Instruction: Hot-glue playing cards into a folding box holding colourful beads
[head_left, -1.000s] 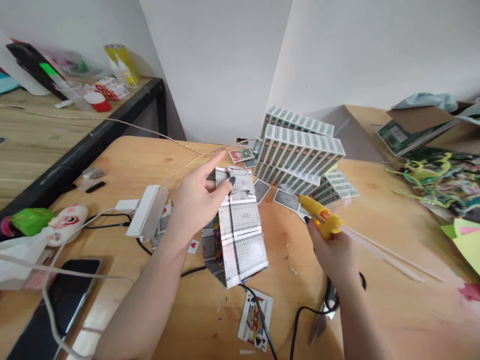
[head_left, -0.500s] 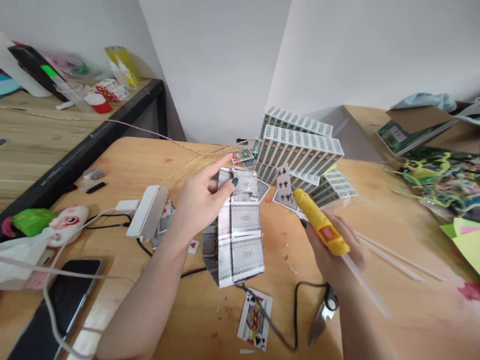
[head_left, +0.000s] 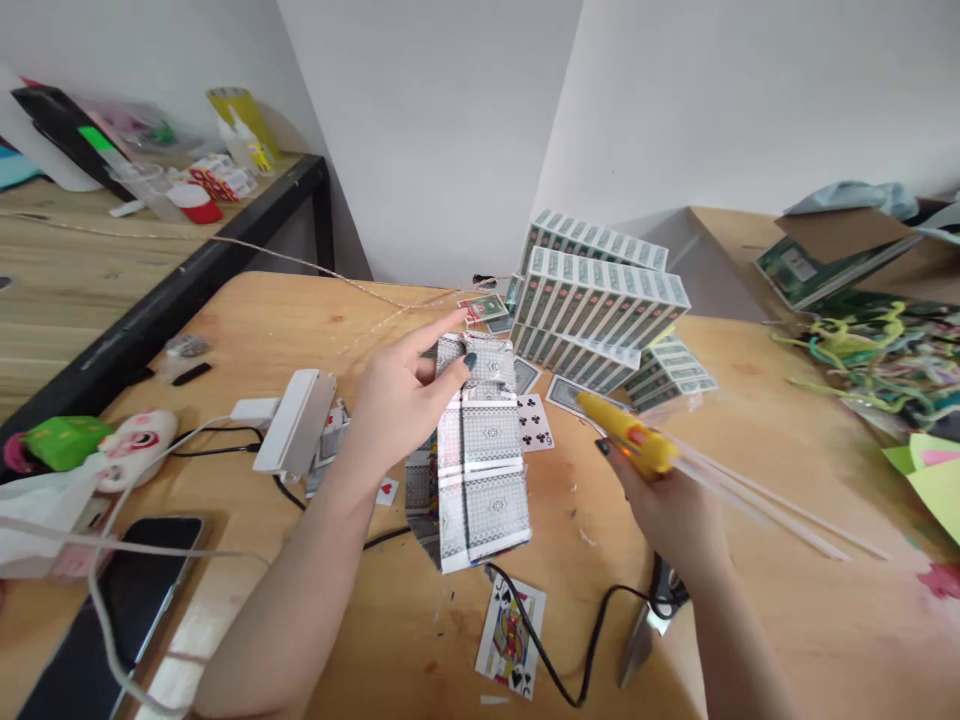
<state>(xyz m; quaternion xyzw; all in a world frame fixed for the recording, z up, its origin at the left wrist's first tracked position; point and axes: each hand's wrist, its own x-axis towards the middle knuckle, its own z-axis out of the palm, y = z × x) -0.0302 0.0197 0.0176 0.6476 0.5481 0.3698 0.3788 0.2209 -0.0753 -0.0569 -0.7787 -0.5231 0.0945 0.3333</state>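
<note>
My left hand (head_left: 409, 405) is closed on the upper end of a folded structure of playing cards (head_left: 491, 440), its grey patterned backs facing up. In my right hand (head_left: 671, 510) is a yellow hot glue gun (head_left: 630, 435), its nozzle pointing up and left. A clear glue stick trails from the gun's rear. The six of clubs (head_left: 534, 423) lies face up just right of the card structure. A face-down card (head_left: 566, 393) rests near the nozzle. The jack of spades (head_left: 511, 638) lies closer to me, crossed by the gun's black cord (head_left: 555, 670).
Stacked green card boxes (head_left: 600, 300) stand at the back. Scissors (head_left: 641, 640) lie below my right wrist. Spare glue sticks (head_left: 787, 505) are to the right. A white power strip (head_left: 296, 425), a phone (head_left: 124, 610) and cables occupy the left side.
The six of clubs, tilted up by the glue gun's tip before, now lies on the table beside the card structure. My right hand has turned the gun. My left hand has barely moved.
</note>
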